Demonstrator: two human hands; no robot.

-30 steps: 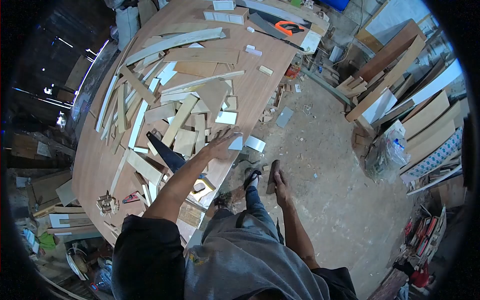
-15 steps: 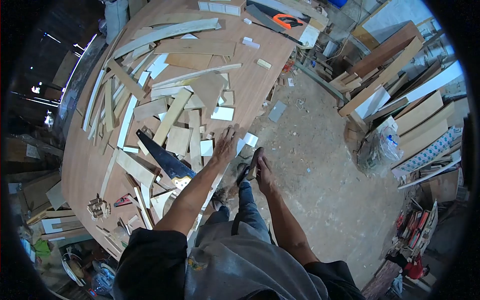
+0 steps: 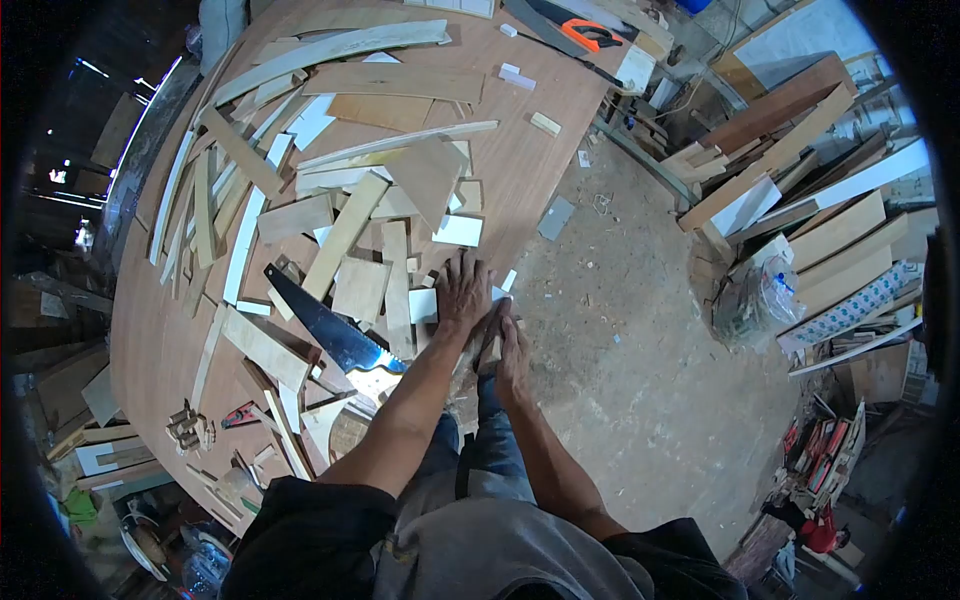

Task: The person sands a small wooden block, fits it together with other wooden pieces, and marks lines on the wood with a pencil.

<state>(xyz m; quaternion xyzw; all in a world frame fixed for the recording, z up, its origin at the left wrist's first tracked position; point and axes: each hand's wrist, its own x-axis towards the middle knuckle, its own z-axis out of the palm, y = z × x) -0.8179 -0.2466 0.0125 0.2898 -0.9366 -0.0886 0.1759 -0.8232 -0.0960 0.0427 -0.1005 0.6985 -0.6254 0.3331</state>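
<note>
My left hand lies palm down at the table's edge, fingers spread, over a small white piece that sticks out past the edge. Close beside it, my right hand is wrapped round a wooden block with a dark side, its upper end right at the white piece. Left of my left hand lie a white offcut and a narrow wooden strip. A handsaw rests among the offcuts near my left forearm, its dark blade pointing away from me.
Wood strips and boards cover much of the table. An orange-handled saw lies at its far end. Boards lean at the right, beside a clear plastic bag. A person in red is at the lower right.
My right hand has brought the block up and left to the table's edge, close against my left hand. My left hand stays on the edge, its fingers more spread. The view has shifted slightly.
</note>
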